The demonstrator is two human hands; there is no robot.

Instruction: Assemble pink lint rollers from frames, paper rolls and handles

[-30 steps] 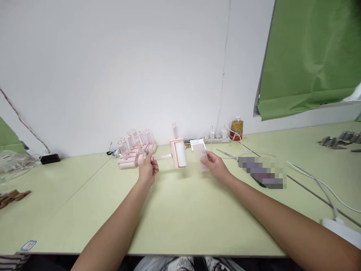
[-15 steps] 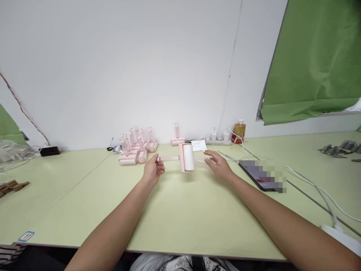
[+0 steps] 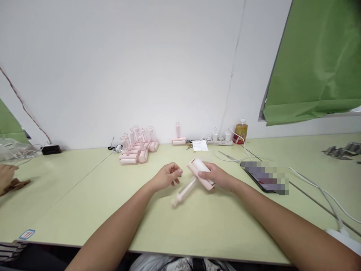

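Note:
My right hand [image 3: 218, 175] grips a pink lint roller [image 3: 202, 173] by its head, the thumb over the white roll. The roller is held tilted above the table, and its slim pale handle, blurred at the tip, slants down to the left. Just left of the roller's head is my left hand [image 3: 169, 175], fingers loosely curled and apart with nothing seen in them. It does not touch the handle.
Several pink lint rollers [image 3: 129, 161] stand grouped at the back left. One more lint roller [image 3: 178, 141] stands by the wall, near a white paper [image 3: 200, 145] and a power strip [image 3: 221, 142]. A phone [image 3: 262, 177] lies right, a bottle [image 3: 241, 131] behind. Another person's hand [image 3: 7, 176] is far left.
My left hand has let go of the handle. My right hand, open before, now grips the roller's head. The handle has swung to point down-left. Another person's hand has appeared at far left.

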